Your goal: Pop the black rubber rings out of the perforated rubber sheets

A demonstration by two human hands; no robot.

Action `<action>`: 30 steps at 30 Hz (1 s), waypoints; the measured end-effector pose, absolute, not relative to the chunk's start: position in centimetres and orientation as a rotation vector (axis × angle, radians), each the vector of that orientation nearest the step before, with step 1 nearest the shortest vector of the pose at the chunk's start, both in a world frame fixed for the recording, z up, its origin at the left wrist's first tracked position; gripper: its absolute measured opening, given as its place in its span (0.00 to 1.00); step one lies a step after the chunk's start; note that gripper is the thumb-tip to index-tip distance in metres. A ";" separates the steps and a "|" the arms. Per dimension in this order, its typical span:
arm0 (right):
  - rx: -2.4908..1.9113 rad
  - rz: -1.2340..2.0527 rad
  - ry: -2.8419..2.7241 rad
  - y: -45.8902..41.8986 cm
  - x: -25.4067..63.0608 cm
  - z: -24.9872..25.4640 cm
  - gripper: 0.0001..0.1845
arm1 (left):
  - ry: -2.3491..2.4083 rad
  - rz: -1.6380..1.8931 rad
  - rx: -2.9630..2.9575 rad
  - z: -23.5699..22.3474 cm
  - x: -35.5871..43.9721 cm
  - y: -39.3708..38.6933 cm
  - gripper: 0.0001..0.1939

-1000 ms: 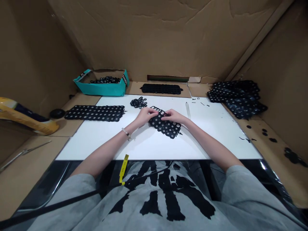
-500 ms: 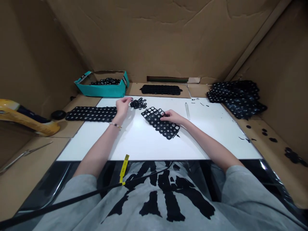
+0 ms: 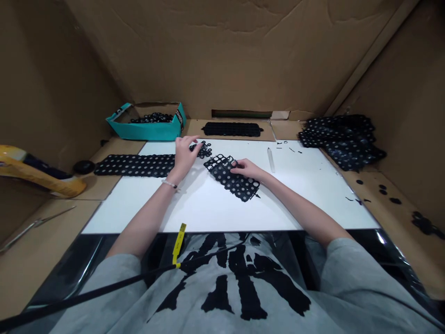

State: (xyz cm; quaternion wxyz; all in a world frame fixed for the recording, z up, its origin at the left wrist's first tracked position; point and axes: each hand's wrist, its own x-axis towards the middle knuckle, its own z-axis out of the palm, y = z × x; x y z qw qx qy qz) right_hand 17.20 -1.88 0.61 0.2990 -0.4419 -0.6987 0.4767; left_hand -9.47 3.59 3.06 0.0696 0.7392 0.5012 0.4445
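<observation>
My right hand (image 3: 246, 168) grips the upper right edge of a black perforated sheet (image 3: 233, 180), thumb and fingers closed on it. That sheet lies slanted on the white board; its far left end shows wide, open holes, while the rest is dotted with smaller pale ones. Over a small heap of black rings (image 3: 206, 149) is my left hand (image 3: 187, 153), fingers and thumb apart, with nothing visible between them. Its fingers hide part of the heap. A longer black perforated strip (image 3: 135, 165) extends leftward from behind my left wrist.
A teal box (image 3: 146, 131) of black rings stands back left. A dark ridged strip (image 3: 232, 129) lies behind the white board (image 3: 295, 204). Stacked black sheets (image 3: 342, 139) sit back right. A pale pen-like tool (image 3: 270, 160), tweezers (image 3: 36, 223) and a yellow bottle (image 3: 41, 170) are around.
My left hand has shifted right over the ring heap, and its pinched fingers have spread apart. My right hand and the perforated sheet stay nearly where they were.
</observation>
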 end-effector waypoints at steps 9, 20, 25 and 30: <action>-1.063 1.220 -1.850 -1.6 16.9 0.3 0.22 | 0.996 0.819 2.317 2.5 -4.2 -0.9 0.15; -1.088 1.374 -1.788 -1.8 17.4 0.1 0.21 | 1.089 0.816 1.798 1.3 -4.7 0.9 0.14; -1.094 1.329 -1.738 -1.7 17.1 0.0 0.22 | 1.226 1.093 1.535 1.2 -7.1 3.6 0.13; -1.138 1.285 -1.815 -1.9 17.2 -0.1 0.22 | 1.666 1.388 1.645 0.7 -11.9 6.8 0.07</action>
